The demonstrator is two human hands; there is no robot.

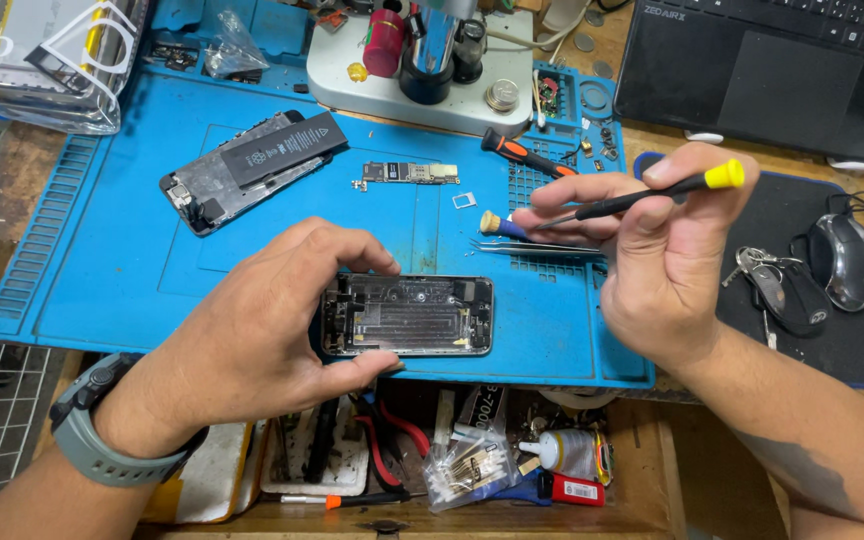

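A worn wooden counter (12, 180) carried a blue silicone repair mat (132, 270), ribbed along its left edge and moulded into small trays at the top. On the mat's near part lay an opened phone housing (409, 316), a dark metal shell with its inner parts bared; the left hand (262, 340), a grey watch (102, 440) on its wrist, closed its grip on the housing's left end, thumb on the near edge and fingers on the far one. The right hand (667, 260) was raised above the mat's right edge, pinching a slim black screwdriver with a yellow cap (642, 198) between thumb and fingertips, its tip pointing left. Just beneath that hand lay steel tweezers (537, 246). Farther back rested a detached screen assembly with a black battery (252, 168), a small green logic board (410, 172), a tiny SIM tray (464, 200) and an orange-and-black screwdriver (527, 155). A white microscope base (422, 95) stood at the mat's far edge. To the right sat a black laptop (772, 60), and on a dark mouse pad (802, 215) a black mouse (847, 260) and a bunch of keys (777, 285). An open wooden drawer (452, 460) below held red-handled pliers, bagged parts and a glue bottle.
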